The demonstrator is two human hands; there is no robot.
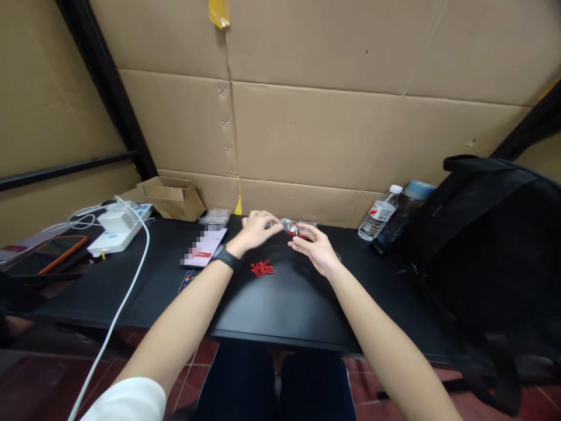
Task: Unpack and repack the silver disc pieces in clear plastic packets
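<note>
Past a small heap of red knotted cord (262, 268) on the black tabletop, my two hands are close together. My left hand (258, 231), with a dark watch on the wrist, has bent fingers brought towards the thumb. What lies in those fingers is too small to make out. Fingers and thumb of my right hand (316, 250) curve around a small shiny round piece with red cord (294, 230), gripping it near the fingertips. Clear plastic (286, 224) shows between the hands, and its exact shape is unclear.
Left of my hands lie a phone (205, 248), clear plastic bags (215, 217) and an open cardboard box (173, 199). A power strip (118, 234) with white cables stands further left. At the right are a water bottle (379, 214), a dark blue-lidded bottle (409, 204) and a black backpack (491, 257).
</note>
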